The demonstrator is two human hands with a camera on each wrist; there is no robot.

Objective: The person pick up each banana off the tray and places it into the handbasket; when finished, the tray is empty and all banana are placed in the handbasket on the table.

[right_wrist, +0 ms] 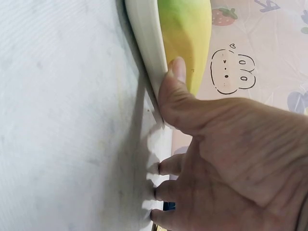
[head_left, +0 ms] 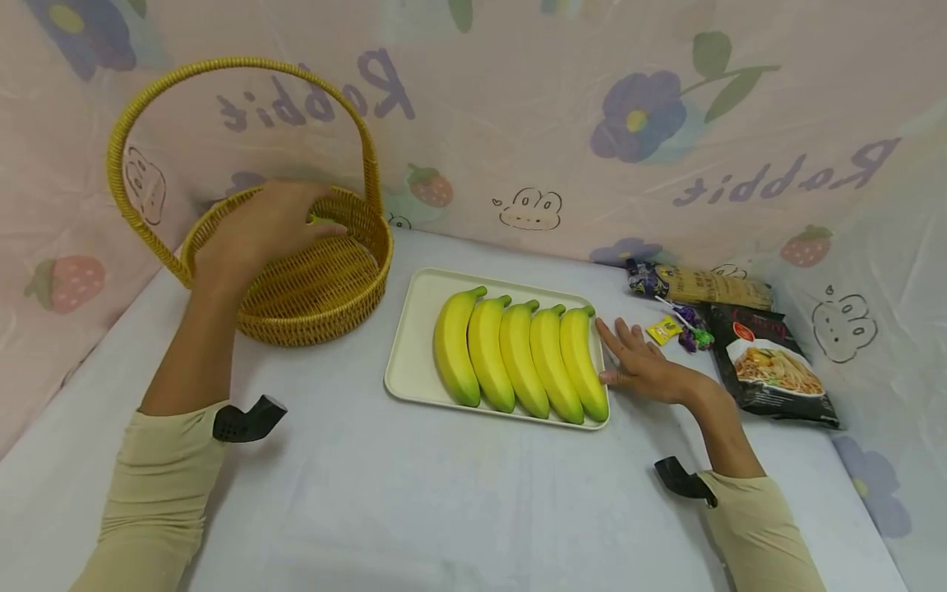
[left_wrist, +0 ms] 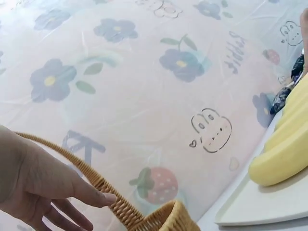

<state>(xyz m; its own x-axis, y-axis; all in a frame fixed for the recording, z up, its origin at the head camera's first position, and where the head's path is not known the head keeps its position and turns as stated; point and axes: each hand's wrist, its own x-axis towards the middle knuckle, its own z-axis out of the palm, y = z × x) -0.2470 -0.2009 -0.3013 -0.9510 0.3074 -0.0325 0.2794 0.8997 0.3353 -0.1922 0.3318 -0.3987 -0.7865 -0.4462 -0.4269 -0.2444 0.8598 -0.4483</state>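
Note:
My left hand reaches over the round wicker basket, inside its tall handle. A small yellow-green bit shows beside the thumb and is mostly hidden by the hand. In the left wrist view the thumb and loosely bent fingers stand apart, with nothing visible between them. Several yellow bananas with green tips lie side by side on the cream tray. Fingers spread, my right hand is at the tray's right end; in the right wrist view its thumb lies at the rim, beside the nearest banana.
At the right back lie a long packet of noodles, a small yellow packet, purple-wrapped sweets and a black food bag. A printed cloth hangs behind the white tabletop.

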